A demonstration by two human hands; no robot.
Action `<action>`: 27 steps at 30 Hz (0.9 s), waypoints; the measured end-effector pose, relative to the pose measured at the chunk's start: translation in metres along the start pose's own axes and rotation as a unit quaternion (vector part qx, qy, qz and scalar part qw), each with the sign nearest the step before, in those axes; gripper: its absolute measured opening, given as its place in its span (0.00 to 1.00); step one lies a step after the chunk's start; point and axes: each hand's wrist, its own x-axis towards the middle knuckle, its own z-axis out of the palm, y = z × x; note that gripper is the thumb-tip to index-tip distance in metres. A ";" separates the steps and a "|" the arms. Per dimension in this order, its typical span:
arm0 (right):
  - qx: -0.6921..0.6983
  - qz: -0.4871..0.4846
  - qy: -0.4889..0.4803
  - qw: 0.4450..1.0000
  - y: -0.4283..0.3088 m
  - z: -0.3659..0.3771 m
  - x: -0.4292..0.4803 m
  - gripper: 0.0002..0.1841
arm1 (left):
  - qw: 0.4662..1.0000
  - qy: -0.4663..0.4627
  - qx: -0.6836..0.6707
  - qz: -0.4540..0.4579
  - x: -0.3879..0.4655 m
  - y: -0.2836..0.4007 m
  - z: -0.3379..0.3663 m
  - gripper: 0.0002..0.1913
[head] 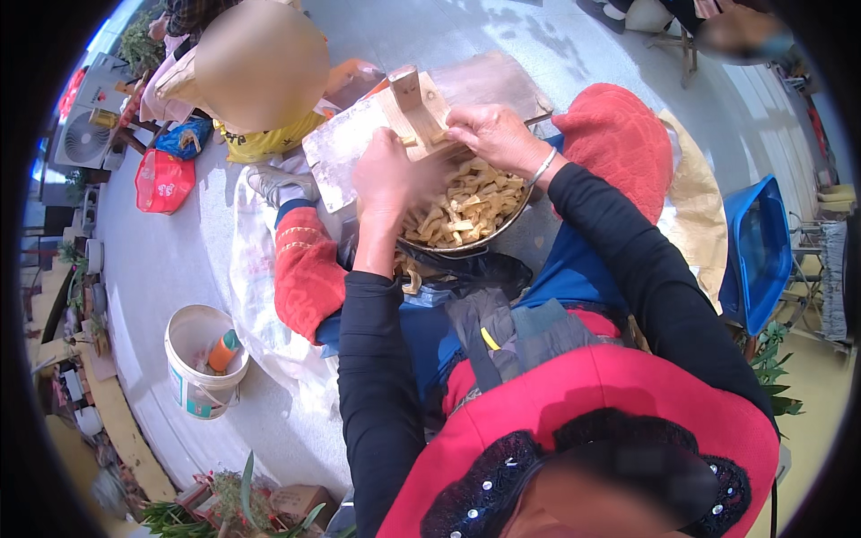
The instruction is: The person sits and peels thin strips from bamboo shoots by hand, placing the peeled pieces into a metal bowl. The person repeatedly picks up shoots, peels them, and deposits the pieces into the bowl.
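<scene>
My left hand [385, 173] is closed, with a short tan strip [408, 141] at its fingertips. Opposite it, my right hand [496, 133] pinches another small tan piece [438, 136] at the edge of a wooden board [430, 118]. From that board rises an upright wooden block [405, 87]. Just beneath my hands, a round metal-rimmed basin [494, 237] holds a heap of curled tan strips [464, 205]; what they are cannot be told. My left hand and wrist hide the basin's left side.
A pale worn board [340, 155] lies under the wooden one. A black plastic bag [488, 269] is below the basin. At left stands a white bucket [202, 383] holding an orange-and-green bottle [224, 351]. A blue tub [757, 252] stands at right. Another person sits close ahead, beside a yellow bag [269, 141].
</scene>
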 end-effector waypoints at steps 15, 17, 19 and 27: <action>0.143 -0.019 -0.118 0.982 -0.032 -0.015 -0.064 0.10 | 0.859 -0.161 -0.483 -0.059 -0.064 0.010 -0.008 0.09; 0.115 -0.046 -0.095 0.988 -0.029 -0.008 -0.068 0.13 | 0.868 -0.205 -0.448 -0.057 -0.073 0.022 -0.014 0.10; 0.121 -0.065 -0.094 0.986 -0.032 -0.006 -0.070 0.13 | 0.875 -0.206 -0.435 -0.050 -0.082 0.018 -0.006 0.08; 0.180 -0.017 -0.138 0.974 -0.022 0.002 -0.095 0.11 | 0.864 -0.221 -0.445 -0.084 -0.108 0.013 -0.009 0.09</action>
